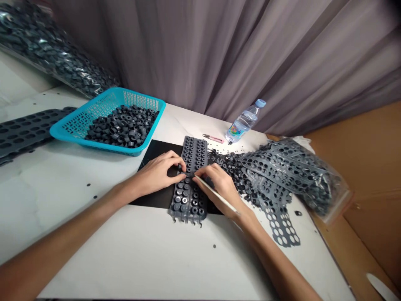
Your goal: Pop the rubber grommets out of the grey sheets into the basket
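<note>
A dark grey rubber sheet (191, 179) studded with small round parts lies on a black mat (156, 152) in front of me. My left hand (159, 169) rests on the sheet's left edge with its fingers curled and pressing down. My right hand (219, 184) is closed round a thin pale stick (216, 195), whose tip touches the sheet near its middle. A loose heap of small black rings (233, 167) lies just right of the sheet.
A turquoise basket (78, 125) holding black rings stands at the back left. Emptied perforated sheets (19, 131) lie far left, and more sit in a clear bag (300, 175) on the right. A water bottle (244, 121) and pink snips (213, 138) lie behind. A cardboard box (369, 167) is at right.
</note>
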A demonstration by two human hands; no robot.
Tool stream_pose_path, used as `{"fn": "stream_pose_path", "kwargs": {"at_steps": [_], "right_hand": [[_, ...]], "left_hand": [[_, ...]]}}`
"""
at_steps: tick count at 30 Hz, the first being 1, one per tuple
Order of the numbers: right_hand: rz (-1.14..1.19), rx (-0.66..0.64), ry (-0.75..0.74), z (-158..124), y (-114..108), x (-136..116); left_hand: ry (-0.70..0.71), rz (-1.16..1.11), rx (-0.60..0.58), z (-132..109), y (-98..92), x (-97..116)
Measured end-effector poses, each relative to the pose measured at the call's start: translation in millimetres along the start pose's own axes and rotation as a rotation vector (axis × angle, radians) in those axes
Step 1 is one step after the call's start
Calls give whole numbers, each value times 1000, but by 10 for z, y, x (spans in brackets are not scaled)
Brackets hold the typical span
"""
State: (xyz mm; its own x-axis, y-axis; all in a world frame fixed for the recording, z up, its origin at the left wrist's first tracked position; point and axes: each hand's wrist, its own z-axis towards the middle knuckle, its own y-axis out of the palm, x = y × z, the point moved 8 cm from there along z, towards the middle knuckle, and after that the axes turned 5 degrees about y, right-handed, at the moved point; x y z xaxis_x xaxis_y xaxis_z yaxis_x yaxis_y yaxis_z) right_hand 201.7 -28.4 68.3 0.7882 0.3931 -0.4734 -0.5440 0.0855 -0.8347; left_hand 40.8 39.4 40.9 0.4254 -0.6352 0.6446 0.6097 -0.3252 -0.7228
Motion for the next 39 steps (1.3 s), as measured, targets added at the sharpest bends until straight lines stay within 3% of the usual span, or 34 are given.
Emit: {"fn": "stream_pose_path", "kwargs": {"at_steps": [6,16,20,26,30,33,35,39], "right_hand": [[-58,-80,-53,-9,63,-40],[-108,-92,-51,-17,78,-63],[-201,-73,-52,-18,102,-54],[-492,-22,-168,-35,264,-108],[-578,64,-123,-27,302,-163],[-600,200,11,-16,118,-79],[-637,301,157,-42,-107,112],[-800,236,327,-120,-388,587]], "left_hand": [[133,204,-9,31,33,150],[128,167,45,64,44,106],[92,92,60,92,47,37],[75,63,55,105,52,10],[70,99,46,116,71,23],[77,112,51,114,78,42],[77,99,50,105,77,38],[78,-84,7,91,60,-22]]}}
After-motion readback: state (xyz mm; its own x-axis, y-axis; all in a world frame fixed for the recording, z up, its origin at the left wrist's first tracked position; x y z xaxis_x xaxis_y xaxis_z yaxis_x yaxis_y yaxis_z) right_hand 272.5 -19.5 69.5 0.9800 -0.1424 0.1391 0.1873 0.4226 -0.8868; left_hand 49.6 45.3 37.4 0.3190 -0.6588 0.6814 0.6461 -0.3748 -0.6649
